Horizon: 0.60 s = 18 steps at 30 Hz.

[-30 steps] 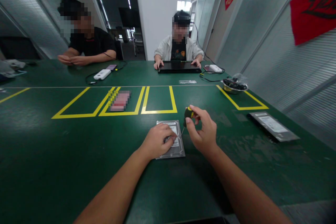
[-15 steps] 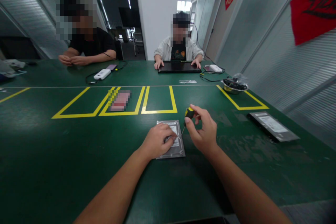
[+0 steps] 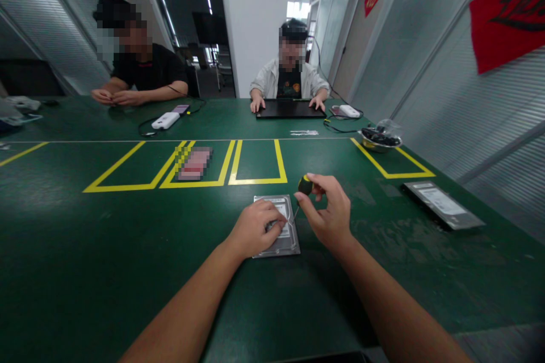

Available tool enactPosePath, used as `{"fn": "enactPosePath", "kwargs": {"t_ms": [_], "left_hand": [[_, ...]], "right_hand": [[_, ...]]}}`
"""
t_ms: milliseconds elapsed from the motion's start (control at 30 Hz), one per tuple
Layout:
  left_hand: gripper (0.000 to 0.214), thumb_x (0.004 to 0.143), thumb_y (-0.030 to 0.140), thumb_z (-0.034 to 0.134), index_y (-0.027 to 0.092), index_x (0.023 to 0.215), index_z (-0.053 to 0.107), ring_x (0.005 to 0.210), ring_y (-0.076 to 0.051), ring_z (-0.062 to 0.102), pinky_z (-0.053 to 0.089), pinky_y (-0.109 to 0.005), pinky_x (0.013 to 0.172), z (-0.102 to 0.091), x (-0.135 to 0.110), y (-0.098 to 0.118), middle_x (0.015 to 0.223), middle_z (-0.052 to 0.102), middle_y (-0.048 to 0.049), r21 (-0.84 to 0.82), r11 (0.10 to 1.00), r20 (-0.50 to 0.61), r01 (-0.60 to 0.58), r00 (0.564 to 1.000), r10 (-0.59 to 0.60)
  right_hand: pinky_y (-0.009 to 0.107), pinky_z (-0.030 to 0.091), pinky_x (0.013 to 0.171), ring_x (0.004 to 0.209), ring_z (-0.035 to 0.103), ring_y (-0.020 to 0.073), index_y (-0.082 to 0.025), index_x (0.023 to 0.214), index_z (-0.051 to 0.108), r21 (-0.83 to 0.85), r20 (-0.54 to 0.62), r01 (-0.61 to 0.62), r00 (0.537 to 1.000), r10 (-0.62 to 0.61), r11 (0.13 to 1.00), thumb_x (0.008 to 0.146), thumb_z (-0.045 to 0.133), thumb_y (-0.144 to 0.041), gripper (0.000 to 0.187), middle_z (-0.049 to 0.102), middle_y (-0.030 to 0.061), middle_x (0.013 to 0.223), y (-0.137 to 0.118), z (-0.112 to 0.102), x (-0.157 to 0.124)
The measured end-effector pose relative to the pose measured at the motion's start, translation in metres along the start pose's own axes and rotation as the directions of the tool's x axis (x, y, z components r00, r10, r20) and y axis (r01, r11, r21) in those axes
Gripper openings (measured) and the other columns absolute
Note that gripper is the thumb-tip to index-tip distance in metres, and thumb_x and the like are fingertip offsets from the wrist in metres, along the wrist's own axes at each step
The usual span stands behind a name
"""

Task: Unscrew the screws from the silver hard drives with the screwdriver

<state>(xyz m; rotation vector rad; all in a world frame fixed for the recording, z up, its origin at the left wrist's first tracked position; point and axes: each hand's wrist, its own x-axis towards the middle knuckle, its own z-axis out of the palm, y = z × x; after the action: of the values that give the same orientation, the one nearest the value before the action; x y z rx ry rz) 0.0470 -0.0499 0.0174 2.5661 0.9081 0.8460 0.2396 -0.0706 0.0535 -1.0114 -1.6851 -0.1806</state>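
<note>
A silver hard drive (image 3: 286, 243) lies flat on the green table (image 3: 128, 249) in front of me. My left hand (image 3: 254, 228) rests on top of it, fingers curled and pressing down on its cover. My right hand (image 3: 327, 212) is closed around the black and yellow handle of a small screwdriver (image 3: 305, 185). The thin shaft slants down to the drive's right side, near my left fingertips.
A second hard drive (image 3: 443, 205) lies at the right. A metal bowl (image 3: 378, 139) with dark small parts stands farther back. Yellow tape boxes (image 3: 255, 180) mark the table's middle. Two people sit at the far side, one with hands on a black laptop (image 3: 290, 109).
My right hand has turned the screwdriver handle slightly, its fingers shifting around it. My left hand and the drive stay where they were.
</note>
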Motion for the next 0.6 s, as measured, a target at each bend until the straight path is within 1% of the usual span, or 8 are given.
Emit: {"fn": "enactPosePath", "kwargs": {"t_ms": [100, 233, 300, 433, 600], "left_hand": [[0.015, 0.084, 0.018, 0.057, 0.02, 0.088, 0.071, 0.086, -0.02, 0.059, 0.045, -0.035, 0.082, -0.0003, 0.0001, -0.0001, 0.086, 0.067, -0.0036, 0.013, 1.0, 0.001, 0.004, 1.0, -0.004], [0.015, 0.084, 0.018, 0.058, 0.02, 0.088, 0.072, 0.086, -0.02, 0.06, 0.045, -0.035, 0.082, -0.0008, 0.0005, 0.0003, 0.086, 0.067, -0.0039, 0.018, 1.0, 0.002, 0.007, 1.0, -0.007], [0.015, 0.084, 0.018, 0.058, 0.02, 0.088, 0.072, 0.086, -0.02, 0.06, 0.045, -0.035, 0.082, -0.0008, 0.0006, 0.0003, 0.086, 0.067, -0.0038, 0.009, 1.0, 0.001, 0.007, 1.0, -0.007], [0.014, 0.084, 0.017, 0.058, 0.02, 0.087, 0.071, 0.086, -0.02, 0.059, 0.045, -0.035, 0.082, 0.0, 0.0002, -0.0004, 0.086, 0.067, -0.0033, 0.004, 1.0, 0.0, 0.004, 1.0, -0.004], [0.014, 0.084, 0.017, 0.058, 0.02, 0.088, 0.071, 0.086, -0.02, 0.06, 0.045, -0.035, 0.082, 0.0008, -0.0004, -0.0011, 0.086, 0.067, -0.0034, 0.016, 1.0, 0.009, 0.001, 1.0, -0.001]], "right_hand": [[0.03, 0.046, 0.063, 0.079, 0.056, 0.0154, -0.025, 0.119, 0.054, 0.004, 0.006, 0.022, 1.0, -0.022, 1.0, 0.083, 0.066, -0.021, 0.038, 0.062, 0.0029, 0.095, -0.0011, -0.0011, 0.0006], [0.03, 0.046, 0.064, 0.083, 0.056, 0.0163, -0.024, 0.12, 0.054, 0.035, 0.011, 0.013, 1.0, -0.014, 0.999, 0.084, 0.061, -0.018, 0.037, 0.061, 0.0038, 0.096, -0.0029, -0.0026, 0.0009], [0.03, 0.045, 0.064, 0.083, 0.057, 0.0163, -0.023, 0.118, 0.055, 0.038, 0.0, 0.015, 1.0, -0.015, 0.999, 0.083, 0.062, -0.017, 0.036, 0.061, 0.0039, 0.096, -0.0029, -0.0026, 0.0013], [0.03, 0.046, 0.064, 0.081, 0.056, 0.0155, -0.024, 0.116, 0.055, 0.031, -0.02, 0.01, 1.0, -0.009, 0.999, 0.082, 0.065, -0.017, 0.035, 0.061, 0.0036, 0.096, -0.0012, -0.0013, 0.0024], [0.03, 0.046, 0.062, 0.076, 0.055, 0.0146, -0.025, 0.114, 0.055, 0.013, -0.018, 0.005, 1.0, -0.005, 1.0, 0.083, 0.065, -0.022, 0.033, 0.06, 0.0028, 0.094, 0.0001, 0.0008, 0.0026]]}}
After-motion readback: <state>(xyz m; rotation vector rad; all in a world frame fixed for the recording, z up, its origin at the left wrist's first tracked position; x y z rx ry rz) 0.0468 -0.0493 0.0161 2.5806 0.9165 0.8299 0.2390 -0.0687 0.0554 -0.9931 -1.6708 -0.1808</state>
